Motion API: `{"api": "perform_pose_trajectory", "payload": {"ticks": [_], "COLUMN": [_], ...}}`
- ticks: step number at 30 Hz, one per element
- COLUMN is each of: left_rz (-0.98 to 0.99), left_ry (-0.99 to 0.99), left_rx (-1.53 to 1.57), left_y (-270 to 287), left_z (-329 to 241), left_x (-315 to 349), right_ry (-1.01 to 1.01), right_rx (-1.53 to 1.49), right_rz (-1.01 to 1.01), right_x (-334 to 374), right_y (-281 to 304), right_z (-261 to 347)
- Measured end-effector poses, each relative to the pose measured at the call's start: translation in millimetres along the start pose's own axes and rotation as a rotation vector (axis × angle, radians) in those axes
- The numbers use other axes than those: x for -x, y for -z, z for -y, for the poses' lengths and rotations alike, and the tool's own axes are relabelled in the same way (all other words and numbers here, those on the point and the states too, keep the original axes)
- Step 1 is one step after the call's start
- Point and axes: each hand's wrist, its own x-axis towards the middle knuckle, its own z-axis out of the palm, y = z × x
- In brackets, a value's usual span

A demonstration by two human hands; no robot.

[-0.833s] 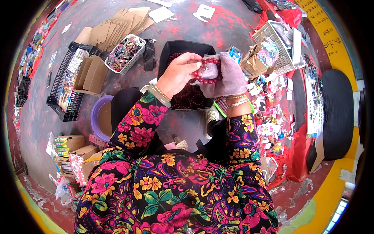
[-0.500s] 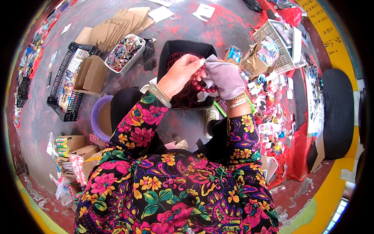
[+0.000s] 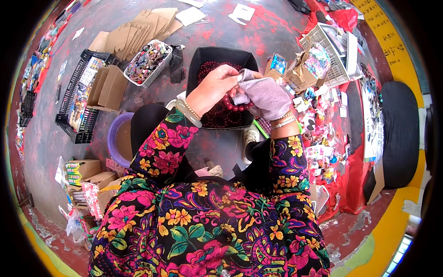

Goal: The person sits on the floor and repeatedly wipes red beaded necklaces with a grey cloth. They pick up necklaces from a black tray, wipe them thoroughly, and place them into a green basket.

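Note:
A string of dark red round beads (image 3: 240,107) hangs between my hands, above a black bin (image 3: 251,117) that holds many more dark red beads. My left hand (image 3: 214,87) is closed, its thumb and fingers pinching the upper part of the strand, where the cloth partly covers it. A greyish-pink cloth (image 3: 270,94) drapes over my right hand (image 3: 282,104) and hides most of its fingers. That hand is wrapped round the beads through the cloth. Its loose end lies against the strand near the left fingertips.
To the left stand a white basket of small colourful items (image 3: 148,63), a black crate (image 3: 83,99), an opened cardboard box (image 3: 110,88) and a purple basin (image 3: 119,138). Flattened cardboard (image 3: 138,34) lies farther off. On the right are a white crate (image 3: 330,60) and scattered small goods (image 3: 320,138).
My right hand and the cloth have shifted slightly, and the cloth now covers more of the strand. Fewer beads show between my hands. The left hand stays nearly in place.

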Motion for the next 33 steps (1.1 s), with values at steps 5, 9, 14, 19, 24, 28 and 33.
{"api": "perform_pose_trajectory", "payload": {"ticks": [5, 9, 14, 19, 24, 28, 33], "left_rz": [0.008, 0.005, 0.032, 0.042, 0.043, 0.087, 0.105], "left_ry": [0.058, 0.06, 0.054, 0.007, 0.106, 0.084, -0.02], "left_rx": [0.128, 0.249, 0.331, 0.16, 0.246, 0.299, 0.313], "left_y": [-2, -3, 3, 0, -3, -7, 3], "left_z": [-3, -3, 5, 1, -4, -3, 6], "left_x": [1, 4, 2, -2, 5, 5, 1], "right_ry": [0.403, 0.296, 0.387, 0.132, 0.502, 0.32, 0.355], "right_rx": [1.032, 1.008, 0.881, 0.059, 1.085, 0.94, 0.832], "right_rz": [-0.128, -0.241, -0.323, -0.061, -0.255, -0.317, -0.234], "right_x": [-6, -3, 2, 0, -7, -3, -7], "right_y": [4, 7, 10, 6, 3, 12, 16], "right_z": [0, 1, 1, -17, -8, -14, -14]}}
